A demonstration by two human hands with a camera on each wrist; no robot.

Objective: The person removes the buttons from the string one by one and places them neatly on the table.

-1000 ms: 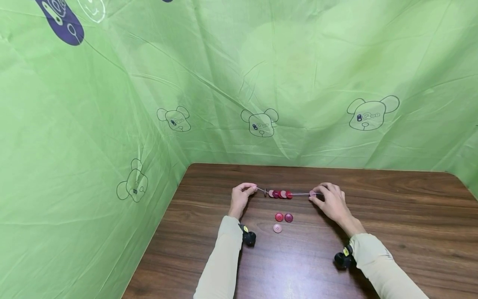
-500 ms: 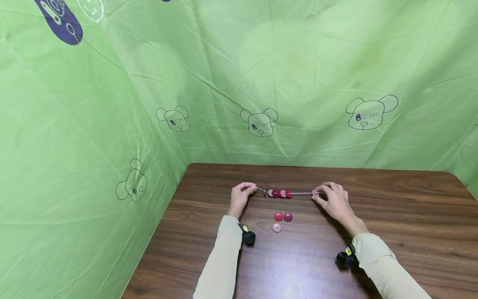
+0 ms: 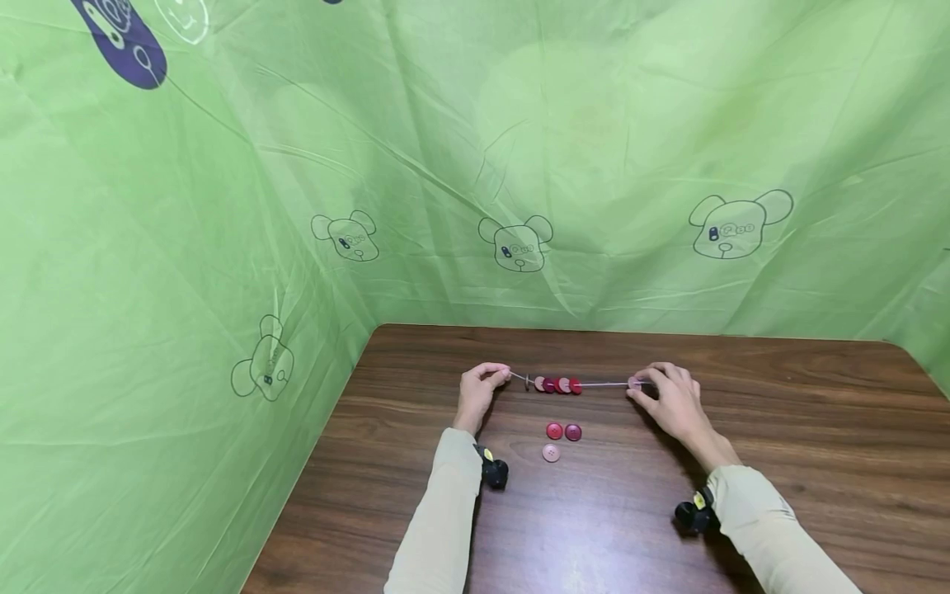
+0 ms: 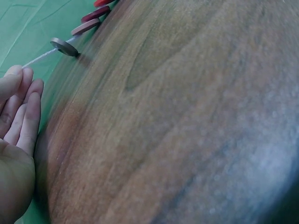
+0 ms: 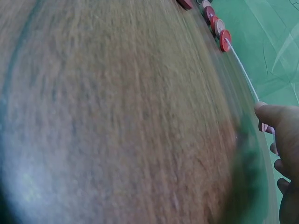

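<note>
My left hand [image 3: 477, 396] pinches one end of a thin pale string [image 3: 603, 384] between thumb and fingertips. On the string, next to that hand, a dark brown button [image 4: 64, 47] stands on edge. Several pink, maroon and red buttons [image 3: 558, 385] overlap in a row beyond it, with a red button [image 5: 225, 40] at the right end. My right hand [image 3: 674, 404] pinches a small pink button [image 3: 634, 384] at the string's other side, a stretch of bare string away from the row. Fingers partly hide this button.
On the brown wooden table [image 3: 801, 429], nearer me, lie a loose red button [image 3: 554, 431], a maroon button [image 3: 573, 432] and a pink button [image 3: 551, 453]. A green cloth [image 3: 594, 165] with printed bear faces hangs behind and at the left.
My right hand has moved a little to the right with the pink button, and the bare string between it and the row has grown longer. The left hand stays in place.
</note>
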